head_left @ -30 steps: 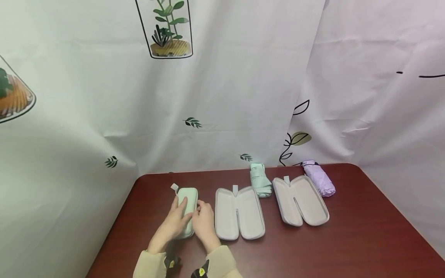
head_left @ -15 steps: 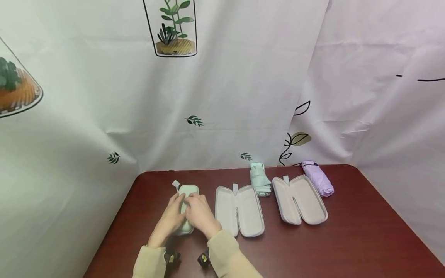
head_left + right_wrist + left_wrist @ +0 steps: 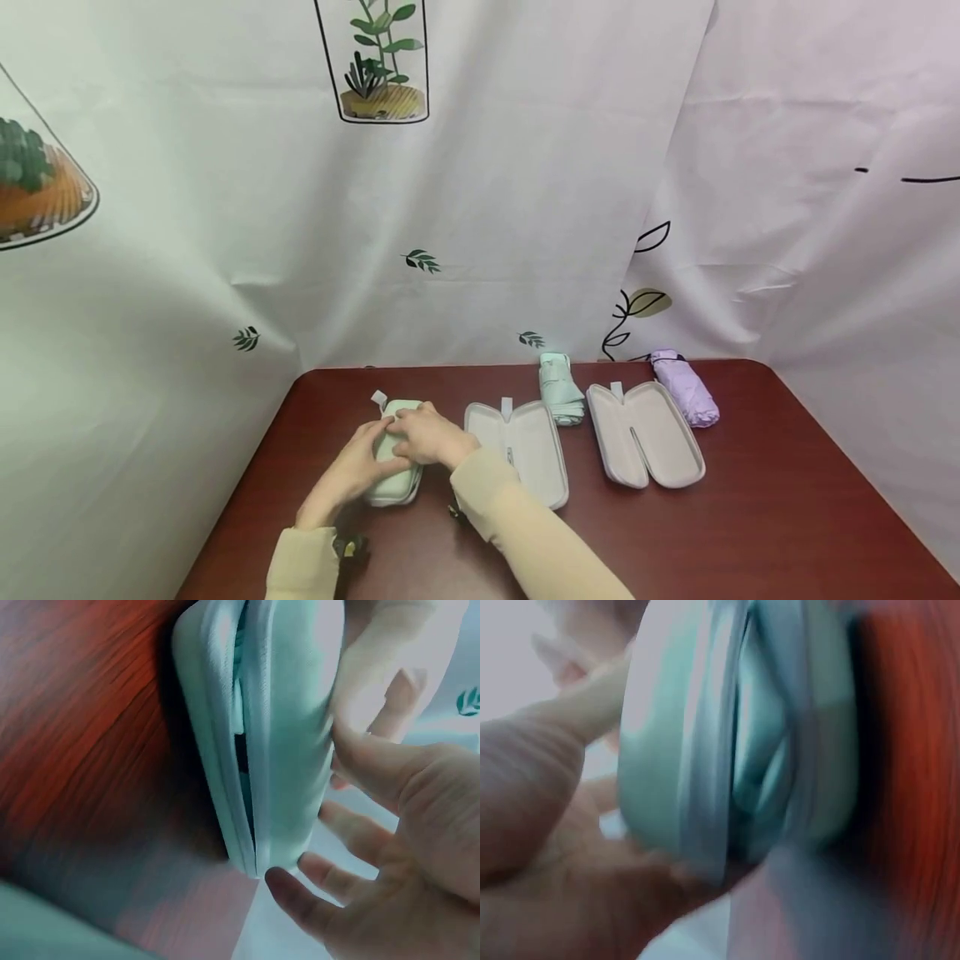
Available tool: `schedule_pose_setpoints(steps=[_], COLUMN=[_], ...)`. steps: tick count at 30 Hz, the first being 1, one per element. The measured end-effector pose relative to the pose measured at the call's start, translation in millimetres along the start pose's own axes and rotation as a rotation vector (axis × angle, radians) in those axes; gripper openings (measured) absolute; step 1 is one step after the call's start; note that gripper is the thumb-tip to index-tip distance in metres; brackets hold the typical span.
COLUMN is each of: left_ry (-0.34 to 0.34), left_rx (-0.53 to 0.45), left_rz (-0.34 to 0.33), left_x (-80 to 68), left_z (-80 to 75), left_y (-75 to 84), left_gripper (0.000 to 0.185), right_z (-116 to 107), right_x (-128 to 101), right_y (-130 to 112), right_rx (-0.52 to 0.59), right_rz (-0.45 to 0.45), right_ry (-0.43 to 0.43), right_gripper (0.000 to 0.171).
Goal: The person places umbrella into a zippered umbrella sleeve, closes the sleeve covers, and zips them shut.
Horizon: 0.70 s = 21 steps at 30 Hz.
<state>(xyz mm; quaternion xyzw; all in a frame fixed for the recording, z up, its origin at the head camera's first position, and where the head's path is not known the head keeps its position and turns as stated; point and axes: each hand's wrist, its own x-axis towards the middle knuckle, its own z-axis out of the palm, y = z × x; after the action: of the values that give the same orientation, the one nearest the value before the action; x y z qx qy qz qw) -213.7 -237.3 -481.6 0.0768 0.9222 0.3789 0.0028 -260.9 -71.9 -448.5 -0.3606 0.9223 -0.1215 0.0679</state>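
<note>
**Pressing a mint case shut at the desk's left end**

Holding the pale mint-green hard-shell case [image 3: 396,467] between them, both hands work at its two halves. The left hand [image 3: 352,471] cups the case's near side, its fingers lying along the shell; the right hand [image 3: 423,435] lies over the far top, thumb and fingers curled round the edge. In the right wrist view the case [image 3: 270,735] stands slightly ajar, a narrow dark gap along its seam, so the two-sided grip seems meant to squeeze the halves together. The left wrist view is blurred, though it shows the case [image 3: 735,742] resting against the palm.

Beside it on the dark red-brown wooden desk [image 3: 750,533] lie two open grey clamshell cases [image 3: 525,450] [image 3: 647,433], insides up. A folded mint-green compact umbrella [image 3: 561,390] sits behind the first, and a folded lilac compact umbrella [image 3: 684,388] lies just beside the second. White curtains printed with leaves and potted plants [image 3: 480,167] hang behind.
</note>
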Motion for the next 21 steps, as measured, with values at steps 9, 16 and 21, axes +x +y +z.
schedule_pose_setpoints(steps=[9,16,21], left_ry=[-0.036,-0.026,-0.031], left_rx=[-0.183,-0.058,0.013], left_rz=[-0.119,-0.108,-0.094], left_x=[-0.4,5.0,14.9], left_z=[-12.9,-8.6,-7.7], left_y=[-31.1,-34.2,-33.1], left_gripper=[0.046,0.039,0.029], right_z=[-2,-7,-12], right_x=[1,2,2], right_y=[4,6,8], right_rx=[-0.006,-0.038,-0.051], right_rz=[-0.020,-0.036,-0.015], right_ry=[-0.063,-0.166,-0.200], right_gripper=[0.044,0.054,0.063])
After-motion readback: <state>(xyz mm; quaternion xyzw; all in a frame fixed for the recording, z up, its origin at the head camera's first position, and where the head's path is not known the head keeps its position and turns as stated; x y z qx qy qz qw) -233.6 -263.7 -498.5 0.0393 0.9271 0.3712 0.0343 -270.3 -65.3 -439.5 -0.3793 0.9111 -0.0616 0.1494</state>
